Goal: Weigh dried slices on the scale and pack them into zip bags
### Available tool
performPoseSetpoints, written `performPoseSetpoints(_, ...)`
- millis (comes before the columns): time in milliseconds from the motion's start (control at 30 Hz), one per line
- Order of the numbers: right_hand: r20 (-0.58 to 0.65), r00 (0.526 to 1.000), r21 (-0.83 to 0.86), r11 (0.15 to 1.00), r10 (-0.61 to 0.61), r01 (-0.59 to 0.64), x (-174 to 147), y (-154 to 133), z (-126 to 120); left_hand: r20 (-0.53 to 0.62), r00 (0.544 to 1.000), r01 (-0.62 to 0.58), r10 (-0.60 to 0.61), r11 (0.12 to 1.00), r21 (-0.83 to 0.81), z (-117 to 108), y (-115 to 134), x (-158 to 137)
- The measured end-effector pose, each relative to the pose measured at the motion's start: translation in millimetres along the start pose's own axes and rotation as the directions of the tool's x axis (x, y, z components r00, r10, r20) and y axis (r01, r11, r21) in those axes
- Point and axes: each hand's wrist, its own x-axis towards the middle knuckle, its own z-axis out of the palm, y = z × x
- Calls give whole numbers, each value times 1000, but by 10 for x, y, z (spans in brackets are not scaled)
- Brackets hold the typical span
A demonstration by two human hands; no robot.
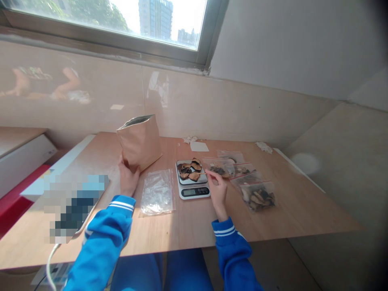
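Observation:
My left hand (129, 176) is closed on the lower left of a brown kraft paper bag (141, 141), which stands tilted with its top open. My right hand (217, 188) pinches a thin light strip (202, 173), seen edge-on, probably a dried mushroom slice, over the right edge of a white kitchen scale (181, 189). Several dark-edged dried mushroom slices (194, 176) lie on the scale's plate. The lit display is too small to read. A clear zip bag (157, 193) lies flat between the paper bag and the scale, seemingly with nothing in it.
Right of the scale lie several zip bags of dried slices (259, 198). A white paper (199, 146) and crumpled tissues (190, 140) are near the wall, another tissue (264, 147) farther right. A blurred-out device (80, 206) with a white cable (50, 262) is at left.

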Motion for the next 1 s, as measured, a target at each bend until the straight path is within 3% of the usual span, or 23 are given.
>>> performPoseSetpoints(200,126,987,-210,969,-104,129,-82,77,-46,-31,999,41,-40,998,44,-24,93,-19)
performPoseSetpoints(267,159,980,-227,962,-117,151,-115,78,-68,-89,993,88,-79,991,104,-160,121,-46)
performPoseSetpoints(367,125,984,-211,965,-128,153,-153,111,-146,-157,985,118,-71,943,310,-540,132,-164)
performPoseSetpoints(433,72,991,-209,969,-117,130,-170,150,-205,-131,981,190,-145,860,474,-844,106,-285)
performPoseSetpoints(533,28,996,-213,973,-86,90,-183,197,-259,-136,928,349,-348,677,648,-1213,35,-435)
performPoseSetpoints(667,42,995,-205,974,-91,98,-184,198,-266,-149,844,438,-515,503,745,-1395,-31,-429)
performPoseSetpoints(900,31,993,-223,968,-113,117,-189,219,-253,-31,810,287,-586,349,892,-1315,73,-212)
performPoseSetpoints(1000,28,992,-224,967,-120,123,-191,249,-244,22,795,221,-606,324,920,-1349,137,-176)
